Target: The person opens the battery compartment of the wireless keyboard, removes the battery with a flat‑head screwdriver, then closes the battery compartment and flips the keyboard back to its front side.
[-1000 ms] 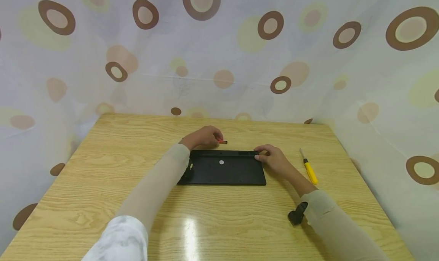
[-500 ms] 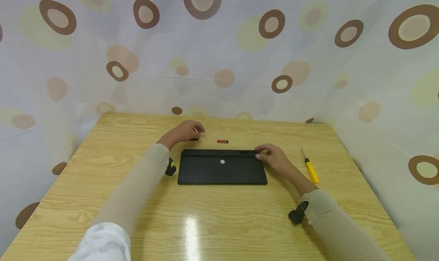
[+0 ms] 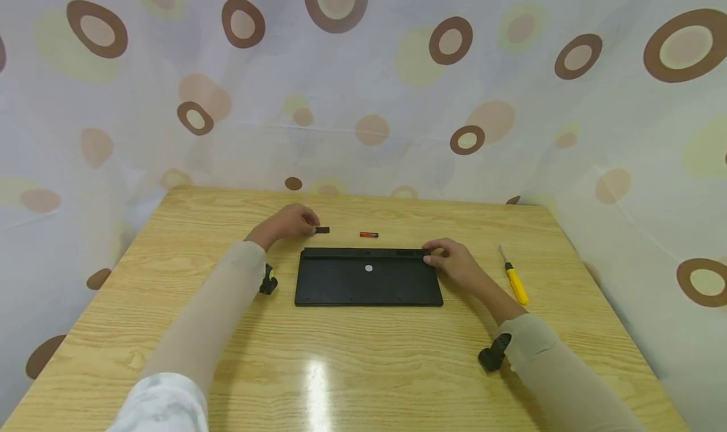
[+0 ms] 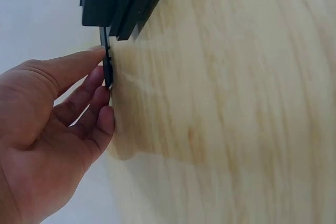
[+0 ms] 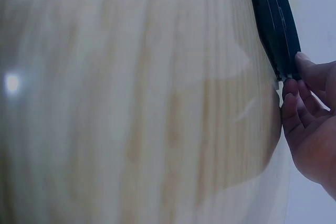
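A black keyboard lies underside up on the table, a round white sticker near its middle and a darker recess at its upper right. My left hand, beyond its upper left corner, pinches a small flat black battery cover. In the left wrist view, the thumb and fingers of that hand hold the thin cover edge-on, close to the keyboard. My right hand grips the keyboard's upper right corner; the right wrist view has its thumb on the keyboard and fingers below. A red and black battery lies behind the keyboard.
To the right of my right hand lies a screwdriver with a yellow handle, its tip pointing away. The wooden table ends at a patterned curtain behind and at both sides.
My left hand has let go of the red battery behind the keyboard, moved left, and now pinches the small black cover. The right hand stays at the keyboard's corner.
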